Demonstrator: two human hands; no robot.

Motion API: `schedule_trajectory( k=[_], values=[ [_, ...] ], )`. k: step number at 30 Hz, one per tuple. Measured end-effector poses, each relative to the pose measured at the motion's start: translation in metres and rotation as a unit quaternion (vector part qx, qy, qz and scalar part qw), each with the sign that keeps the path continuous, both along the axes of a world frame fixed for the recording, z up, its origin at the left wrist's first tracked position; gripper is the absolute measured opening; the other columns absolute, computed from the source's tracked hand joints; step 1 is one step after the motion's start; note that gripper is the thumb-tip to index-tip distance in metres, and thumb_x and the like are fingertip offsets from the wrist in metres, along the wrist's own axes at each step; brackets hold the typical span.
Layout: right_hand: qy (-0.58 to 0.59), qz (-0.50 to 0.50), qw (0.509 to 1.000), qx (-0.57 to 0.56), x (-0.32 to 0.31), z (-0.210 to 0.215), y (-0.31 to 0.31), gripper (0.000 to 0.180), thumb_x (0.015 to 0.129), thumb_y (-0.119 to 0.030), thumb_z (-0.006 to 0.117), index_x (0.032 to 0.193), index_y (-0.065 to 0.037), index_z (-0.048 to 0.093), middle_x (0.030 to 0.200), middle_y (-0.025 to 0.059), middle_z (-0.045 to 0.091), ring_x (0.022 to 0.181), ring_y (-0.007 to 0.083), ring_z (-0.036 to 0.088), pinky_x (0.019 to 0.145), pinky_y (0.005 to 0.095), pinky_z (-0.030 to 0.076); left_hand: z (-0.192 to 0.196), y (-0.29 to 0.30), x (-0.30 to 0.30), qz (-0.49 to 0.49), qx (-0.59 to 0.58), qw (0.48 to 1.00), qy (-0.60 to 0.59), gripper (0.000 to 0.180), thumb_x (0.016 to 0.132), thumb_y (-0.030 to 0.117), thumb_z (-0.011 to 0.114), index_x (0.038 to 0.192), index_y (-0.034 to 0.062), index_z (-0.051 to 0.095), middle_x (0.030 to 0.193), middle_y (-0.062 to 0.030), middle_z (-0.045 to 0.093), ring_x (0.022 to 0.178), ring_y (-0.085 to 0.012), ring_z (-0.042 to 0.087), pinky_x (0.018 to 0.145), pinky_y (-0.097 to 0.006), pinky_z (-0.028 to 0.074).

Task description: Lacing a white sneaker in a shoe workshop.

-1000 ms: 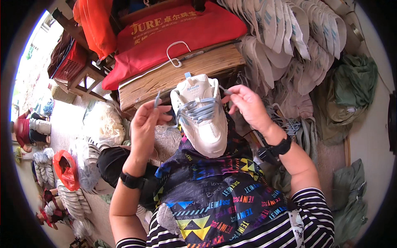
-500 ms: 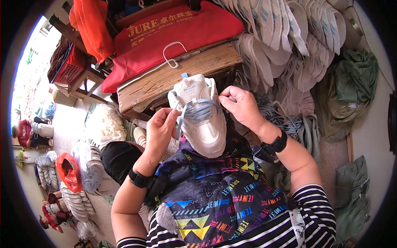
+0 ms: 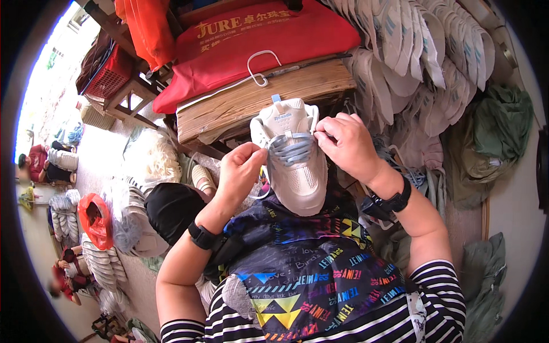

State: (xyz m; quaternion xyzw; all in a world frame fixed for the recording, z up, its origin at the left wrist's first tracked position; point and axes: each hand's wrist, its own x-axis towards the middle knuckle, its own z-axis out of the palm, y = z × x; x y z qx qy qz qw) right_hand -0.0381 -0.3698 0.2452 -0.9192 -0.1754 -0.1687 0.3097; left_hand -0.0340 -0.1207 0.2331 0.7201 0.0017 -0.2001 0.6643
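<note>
Two hands pinched the lace (image 3: pixel 290 150) taut across a shoe (image 3: pixel 294 160) propped toe-down on the lap. Left hand (image 3: pixel 239 171) and right hand (image 3: pixel 346 144) each gripped an end, fingers closed tight.

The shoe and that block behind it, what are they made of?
The white shoe looks like smooth synthetic leather with a dotted mesh toe; its grey-blue laces look like flat woven fabric. The block looks like rough, unpainted wood, judging by its grain lines.
</note>
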Motion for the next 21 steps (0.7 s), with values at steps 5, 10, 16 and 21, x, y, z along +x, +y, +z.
schedule_trajectory(
  k=[5,10,16,21],
  values=[
    [-0.016,0.082,0.989,-0.118,0.006,0.018,-0.009,0.009,0.079,-0.010,0.067,0.086,-0.008,0.063,0.079,0.0050,0.060,0.083,0.0247,0.055,0.077,0.0368,0.042,0.005,0.003,0.010,-0.037,0.015,0.998,0.046,0.018,0.093,0.018,0.059,0.082,0.0033,0.064,0.067,0.0055,0.055,0.056,-0.0012,0.042,0.049,-0.020,0.033],
    [-0.031,0.139,0.970,-0.195,0.017,0.029,-0.012,0.014,0.076,-0.011,0.066,0.089,-0.009,0.062,0.088,0.0054,0.057,0.089,0.0245,0.055,0.077,0.0386,0.045,-0.001,0.007,0.024,-0.086,0.186,0.971,-0.125,0.021,0.089,0.022,0.064,0.080,0.0028,0.064,0.057,-0.0029,0.053,0.053,-0.0103,0.051,0.051,-0.029,0.040],
    [-0.142,0.209,0.948,-0.193,0.044,0.030,-0.017,0.021,0.072,-0.009,0.069,0.090,-0.007,0.058,0.097,0.0069,0.053,0.091,0.0257,0.058,0.076,0.0367,0.051,0.039,0.014,0.051,-0.173,0.318,0.786,-0.500,0.027,0.074,0.012,0.078,0.096,0.0083,0.063,0.109,-0.0107,0.052,0.098,-0.0286,0.060,0.079,-0.036,0.051],
    [-0.001,0.284,0.943,-0.173,0.054,0.030,-0.025,0.018,0.078,-0.013,0.070,0.091,-0.005,0.060,0.099,0.0084,0.051,0.086,0.0272,0.059,0.075,0.0360,0.050,0.042,0.014,0.065,-0.308,0.281,0.814,-0.405,0.018,0.079,0.015,0.076,0.093,0.0073,0.066,0.102,-0.0097,0.051,0.094,-0.0276,0.058,0.081,-0.038,0.048]
  ],
)
